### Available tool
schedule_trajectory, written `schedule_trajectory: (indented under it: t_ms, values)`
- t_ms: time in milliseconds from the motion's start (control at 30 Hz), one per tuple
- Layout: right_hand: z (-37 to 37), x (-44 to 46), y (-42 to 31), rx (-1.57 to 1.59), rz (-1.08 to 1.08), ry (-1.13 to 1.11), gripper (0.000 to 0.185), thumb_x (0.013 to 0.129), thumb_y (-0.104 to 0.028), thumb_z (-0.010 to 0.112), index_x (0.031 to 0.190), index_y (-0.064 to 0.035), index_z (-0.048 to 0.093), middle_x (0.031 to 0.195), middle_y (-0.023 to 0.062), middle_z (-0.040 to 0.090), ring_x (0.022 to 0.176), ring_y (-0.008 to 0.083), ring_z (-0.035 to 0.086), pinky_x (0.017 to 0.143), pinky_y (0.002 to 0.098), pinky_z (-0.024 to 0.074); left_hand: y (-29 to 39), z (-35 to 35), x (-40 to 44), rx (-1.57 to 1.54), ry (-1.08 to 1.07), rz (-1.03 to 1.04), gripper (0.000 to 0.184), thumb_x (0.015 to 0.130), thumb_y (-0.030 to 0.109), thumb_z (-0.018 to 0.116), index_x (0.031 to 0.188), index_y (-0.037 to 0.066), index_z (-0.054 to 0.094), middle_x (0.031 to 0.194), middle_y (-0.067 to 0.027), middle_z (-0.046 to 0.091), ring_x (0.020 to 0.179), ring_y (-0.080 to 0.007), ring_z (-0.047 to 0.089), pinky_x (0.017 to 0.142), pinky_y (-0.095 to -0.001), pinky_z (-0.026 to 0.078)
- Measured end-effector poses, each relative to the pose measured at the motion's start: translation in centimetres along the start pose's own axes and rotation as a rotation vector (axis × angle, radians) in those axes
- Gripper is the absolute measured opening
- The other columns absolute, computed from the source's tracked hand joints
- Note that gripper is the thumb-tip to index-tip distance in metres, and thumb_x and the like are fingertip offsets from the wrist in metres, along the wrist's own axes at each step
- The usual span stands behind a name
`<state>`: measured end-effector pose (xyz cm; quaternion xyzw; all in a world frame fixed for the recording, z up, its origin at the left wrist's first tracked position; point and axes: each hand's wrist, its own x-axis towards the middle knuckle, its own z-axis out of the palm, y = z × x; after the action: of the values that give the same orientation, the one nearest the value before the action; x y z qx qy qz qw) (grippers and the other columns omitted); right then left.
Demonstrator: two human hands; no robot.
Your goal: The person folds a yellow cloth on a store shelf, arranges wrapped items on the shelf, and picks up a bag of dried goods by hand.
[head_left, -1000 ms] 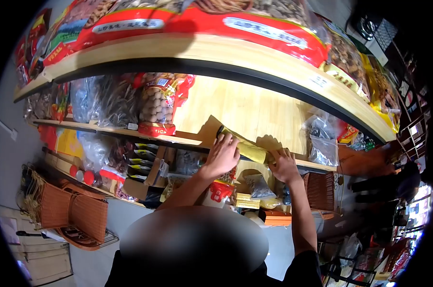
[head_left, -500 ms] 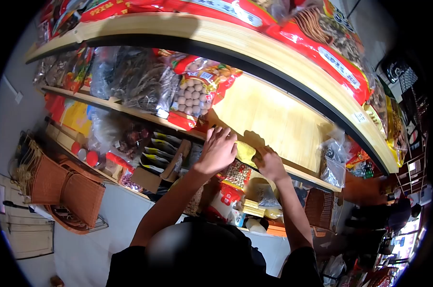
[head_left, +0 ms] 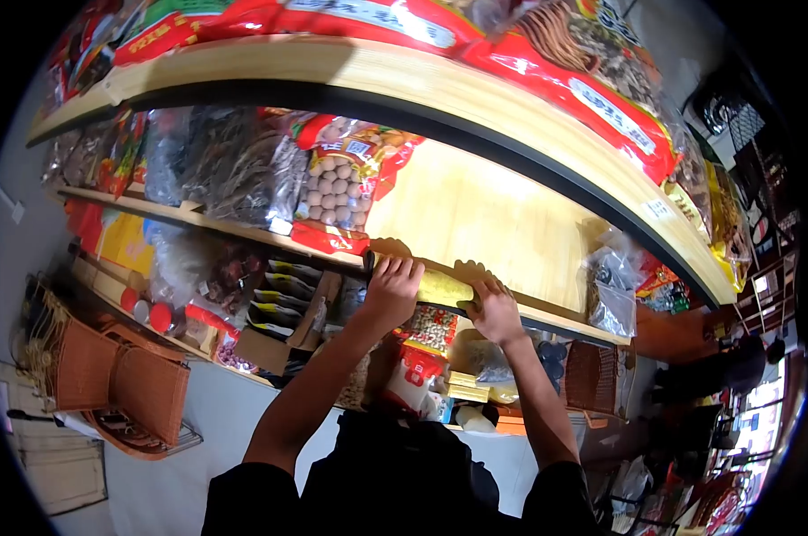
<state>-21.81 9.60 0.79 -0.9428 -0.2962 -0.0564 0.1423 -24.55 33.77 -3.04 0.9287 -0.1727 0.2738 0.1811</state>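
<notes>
Left hand (head_left: 393, 291) and right hand (head_left: 495, 313) grip a yellow bundle (head_left: 444, 288) — lengthwise along the shelf edge (head_left: 575, 327).

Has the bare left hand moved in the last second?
Yes: the bare left hand has moved leftward along the pale wooden shelf, toward the clear-and-red plastic bag of round brown pieces.

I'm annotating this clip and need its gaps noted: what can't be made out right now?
All in the head view:
Parts of the yellow cloth: hidden under the left hand and right hand.
Top of the red bag above: cut off by the upper edge.
Writing on the white tag: too small.
Details of the background person at right: lost in shadow.
</notes>
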Motion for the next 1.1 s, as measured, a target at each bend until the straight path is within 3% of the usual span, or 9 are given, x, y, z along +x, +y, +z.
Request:
schedule_trajectory:
  t_ms: [67, 133, 300, 433, 533, 767, 1000, 1033, 1100]
  values:
    - [-0.3, -0.8, 1.5, 0.005, -0.003, 0.035, 0.042, 0.081, -0.022, 0.07, 0.117, -0.0039, 0.059, 0.113, 0.0177, 0.061, 0.112, 0.0368, 0.056, 0.095, 0.0462, 0.0476, 0.7, 0.8, 0.5, -0.016, -0.003, 0.058, 0.033, 0.073, 0.006, 0.06, 0.106, 0.001, 0.055, 0.095, -0.0155, 0.057, 0.098, -0.0318, 0.056, 0.088, -0.0439, 0.042]
    - [-0.8, -1.7, 3.0, -0.009, 0.004, 0.014, 0.04, 0.081, -0.022, 0.071, 0.115, -0.0051, 0.059, 0.109, 0.0165, 0.062, 0.11, 0.0361, 0.057, 0.093, 0.0461, 0.048, 1.9, 1.1, 1.1, -0.079, -0.037, 0.069, 0.029, 0.075, 0.008, 0.057, 0.103, 0.001, 0.057, 0.096, -0.0141, 0.059, 0.097, -0.0317, 0.057, 0.096, -0.0435, 0.041]
    - [-2.0, -3.7, 6.4, 0.011, 0.018, 0.007, 0.038, 0.08, -0.02, 0.071, 0.114, -0.007, 0.06, 0.105, 0.0157, 0.062, 0.105, 0.035, 0.059, 0.092, 0.0438, 0.0491, 4.7, 3.2, 3.0, -0.082, -0.411, -0.04, 0.042, 0.081, 0.011, 0.059, 0.122, 0.002, 0.052, 0.119, -0.0179, 0.059, 0.12, -0.0355, 0.052, 0.105, -0.05, 0.033]
    - [-2.9, -5.3, 8.5, 0.003, 0.017, 0.015, 0.036, 0.08, -0.02, 0.071, 0.112, -0.0076, 0.062, 0.103, 0.0151, 0.063, 0.103, 0.0353, 0.06, 0.09, 0.0433, 0.0493, 6.8, 4.1, 4.1, -0.068, -0.488, -0.001, 0.045, 0.08, 0.012, 0.063, 0.123, 0.002, 0.052, 0.119, -0.0177, 0.059, 0.121, -0.0354, 0.051, 0.104, -0.051, 0.034]
    - [-4.0, -6.8, 10.3, 0.023, 0.021, 0.042, 0.034, 0.08, -0.02, 0.071, 0.11, -0.0072, 0.063, 0.103, 0.0145, 0.064, 0.102, 0.0357, 0.06, 0.089, 0.0436, 0.0487, 8.8, 5.1, 4.7, -0.086, -0.376, 0.033, 0.038, 0.083, 0.012, 0.057, 0.119, 0.001, 0.051, 0.117, -0.0193, 0.058, 0.117, -0.0395, 0.052, 0.102, -0.0534, 0.035]
    - [-6.5, -10.4, 15.6, 0.095, 0.161, 0.114, 0.036, 0.07, -0.018, 0.075, 0.104, -0.0097, 0.067, 0.101, 0.0144, 0.066, 0.103, 0.0349, 0.061, 0.092, 0.0443, 0.0472, 15.6, 8.4, 8.3, -0.073, -0.671, 0.092, 0.05, 0.085, 0.01, 0.061, 0.129, -0.008, 0.046, 0.129, -0.0251, 0.053, 0.125, -0.0413, 0.049, 0.106, -0.058, 0.036]
    - [-6.5, -11.3, 17.8, 0.0, 0.215, 0.134, 0.039, 0.066, -0.02, 0.073, 0.103, -0.0121, 0.068, 0.102, 0.0131, 0.067, 0.104, 0.0345, 0.061, 0.094, 0.0442, 0.0469, 19.7, 10.5, 9.6, -0.08, -0.652, 0.108, 0.049, 0.086, 0.012, 0.058, 0.129, -0.007, 0.044, 0.131, -0.0254, 0.05, 0.124, -0.0436, 0.048, 0.107, -0.06, 0.034]
    - [-6.3, -11.0, 17.6, 0.016, 0.214, 0.137, 0.039, 0.066, -0.02, 0.073, 0.103, -0.0121, 0.068, 0.102, 0.0131, 0.067, 0.104, 0.0345, 0.061, 0.094, 0.0442, 0.0469, 19.5, 10.8, 9.0, -0.092, -0.519, 0.108, 0.045, 0.085, 0.014, 0.058, 0.125, -0.003, 0.047, 0.125, -0.023, 0.053, 0.119, -0.0425, 0.051, 0.105, -0.0581, 0.037]
    - [-5.6, -10.8, 16.9, 0.034, 0.242, 0.291, 0.036, 0.063, -0.014, 0.069, 0.098, -0.0085, 0.067, 0.096, 0.0129, 0.066, 0.098, 0.0349, 0.061, 0.087, 0.044, 0.047, 18.8, 11.1, 8.6, -0.114, -0.487, 0.12, 0.043, 0.084, 0.015, 0.059, 0.122, -0.001, 0.048, 0.121, -0.0212, 0.054, 0.116, -0.0414, 0.052, 0.103, -0.0571, 0.038]
